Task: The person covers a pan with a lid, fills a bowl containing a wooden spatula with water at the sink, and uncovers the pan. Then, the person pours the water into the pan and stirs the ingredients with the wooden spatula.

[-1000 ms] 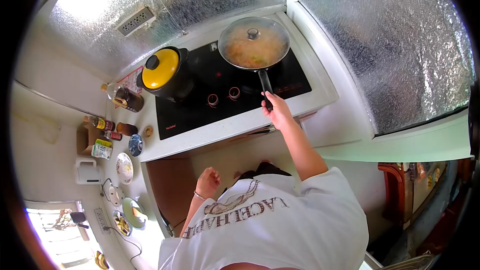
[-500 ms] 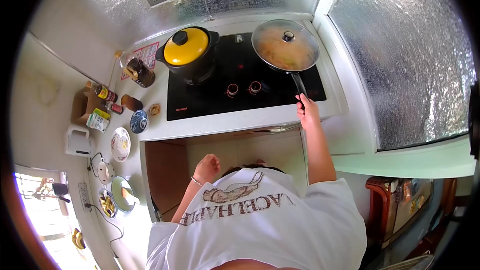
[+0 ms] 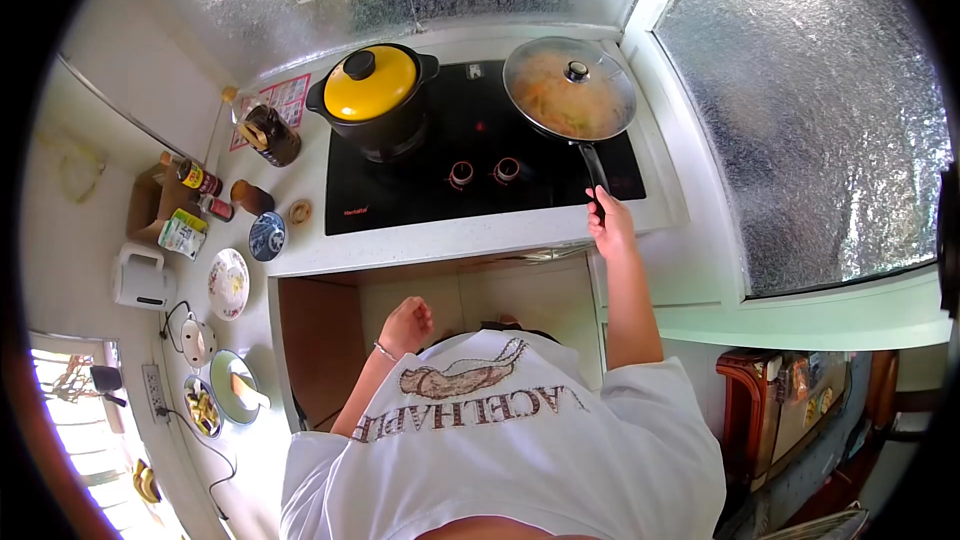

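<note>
- Right hand point(image 3: 613, 226): clamped on long black handle point(image 3: 594, 170) of round, glass-lidded frying pan point(image 3: 572, 140), upper right.
- Left hand point(image 3: 407, 324): fingers loosely curled together, below centre.
- Orange contents point(image 3: 565, 105): hazy, possibly steam-fogged.

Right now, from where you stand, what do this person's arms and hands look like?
Both are ungloved: the left hand has a thin, light bracelet at its wrist; the right hand shows none. Short, loose white sleeves leave the forearms bare. They belong to a white T-shirt with a brown print.
</note>
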Demonstrator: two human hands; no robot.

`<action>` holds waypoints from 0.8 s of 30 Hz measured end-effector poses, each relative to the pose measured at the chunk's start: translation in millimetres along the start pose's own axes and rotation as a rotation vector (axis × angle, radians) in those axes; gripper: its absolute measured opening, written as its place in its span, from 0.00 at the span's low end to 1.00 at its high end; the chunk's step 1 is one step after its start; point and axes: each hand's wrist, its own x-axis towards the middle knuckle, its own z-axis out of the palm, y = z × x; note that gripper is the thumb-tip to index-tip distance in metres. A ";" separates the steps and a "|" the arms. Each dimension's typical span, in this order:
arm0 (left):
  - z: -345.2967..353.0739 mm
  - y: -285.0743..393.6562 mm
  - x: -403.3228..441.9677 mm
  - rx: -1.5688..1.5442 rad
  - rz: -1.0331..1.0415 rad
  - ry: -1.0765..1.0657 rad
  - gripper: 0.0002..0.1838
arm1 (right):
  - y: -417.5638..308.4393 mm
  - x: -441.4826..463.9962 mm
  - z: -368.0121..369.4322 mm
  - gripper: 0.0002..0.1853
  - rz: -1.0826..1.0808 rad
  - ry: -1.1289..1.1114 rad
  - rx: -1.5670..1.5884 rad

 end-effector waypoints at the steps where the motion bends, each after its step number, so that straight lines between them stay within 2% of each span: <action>1: 0.3 0.1 0.7 0.000 0.000 -0.002 0.09 | 0.5 0.5 -0.4 0.13 0.000 0.007 -0.003; 6: 3.9 3.7 -0.4 0.019 -0.005 -0.024 0.08 | 1.4 1.2 -1.7 0.13 -0.008 0.025 -0.027; 9: 8.1 7.6 -3.9 0.043 0.027 -0.045 0.07 | 1.3 -2.6 -0.1 0.18 -0.006 0.059 -0.076; 12: 12.7 10.8 -5.9 0.042 0.044 -0.069 0.08 | 5.7 -18.3 -3.9 0.22 0.019 0.149 0.047; 14: 17.8 13.7 -7.5 0.033 0.082 -0.082 0.09 | 26.1 -16.9 -29.9 0.25 0.005 0.194 0.243; 16: 24.5 18.5 -9.5 0.017 0.121 -0.096 0.10 | 51.6 -30.2 -48.8 0.21 0.010 0.088 0.310; 19: 38.6 30.4 -16.4 0.035 0.173 -0.155 0.11 | 86.6 -53.2 -54.3 0.18 0.123 0.021 0.122; 21: 48.8 37.7 -21.2 0.092 0.216 -0.259 0.16 | 97.6 -72.5 -33.3 0.16 0.252 -0.061 -0.236; 22: 48.6 39.6 -19.8 0.085 0.219 -0.250 0.16 | 96.7 -80.1 -17.4 0.16 0.260 -0.067 -0.242; 24: 47.6 43.4 -17.5 0.095 0.277 -0.445 0.21 | 90.3 -92.8 17.7 0.13 0.172 -0.149 -0.413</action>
